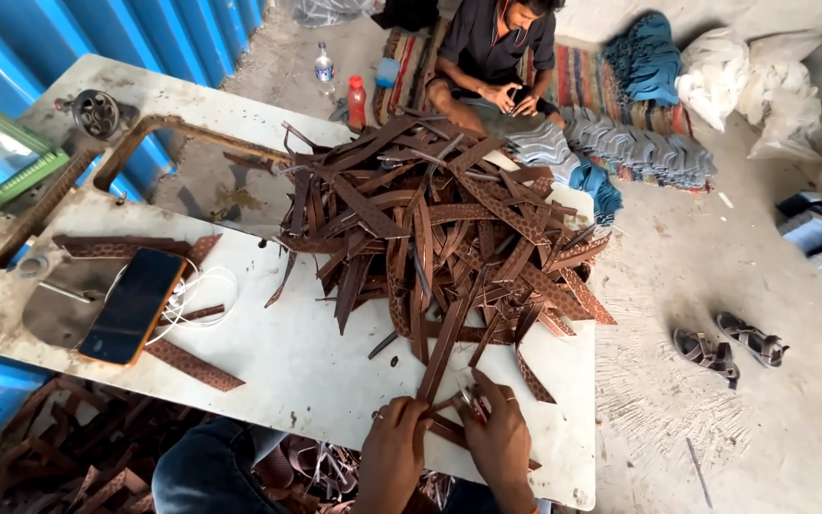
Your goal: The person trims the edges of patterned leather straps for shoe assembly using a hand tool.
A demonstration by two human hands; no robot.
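A big heap of brown patterned leather strips (pixel 435 224) covers the middle of a worn white table (pixel 278 366). At the table's near edge my left hand (pixel 392 452) presses down on one long brown strip (pixel 441 352) that runs out of the heap toward me. My right hand (pixel 499 440) sits right beside it, fingers closed around a small tool with a red part (pixel 473 407) at the same strip's end. Whether the tool is cutting the strip I cannot tell.
A phone (pixel 132 305) with a white cable lies at the table's left, near loose strips. A person sits cross-legged on a striped mat (pixel 497 57) beyond the table, beside stacks of blue-grey pieces (pixel 635 148). Two bottles (pixel 357 102) stand nearby. Sandals (pixel 730 345) lie on the floor at right.
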